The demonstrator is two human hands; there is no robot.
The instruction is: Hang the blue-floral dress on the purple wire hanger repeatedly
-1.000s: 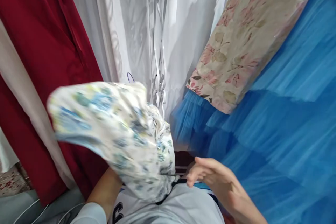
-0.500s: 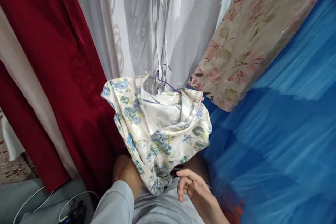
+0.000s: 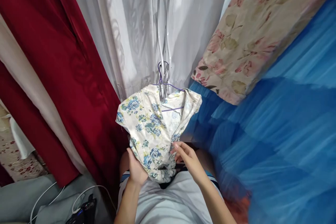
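A sleeveless-looking blouse (image 3: 149,126), cream with blue and green flowers, hangs on a thin purple hanger (image 3: 172,85). Its V-shaped neckline opens toward the right, and the lower end is gathered near my lap. My left hand (image 3: 138,168) lies against the blouse's lower left side, thumb stretched out and apart; its other fingers are hidden behind the cloth. With thumb and fingertips, my right hand (image 3: 187,157) pinches the front edge at the bottom of the neckline.
White curtains (image 3: 136,28) hang behind, with white straps (image 3: 160,17) down the middle. Dark red cloth (image 3: 76,87) hangs at left, pink-flowered fabric (image 3: 231,52) and blue tulle (image 3: 275,140) at right. A white cable (image 3: 89,186) and a black device (image 3: 85,210) lie lower left.
The blouse now hangs flatter, with its front spread. My left hand has come out from behind it to its left side. My right hand has moved up onto the front edge.
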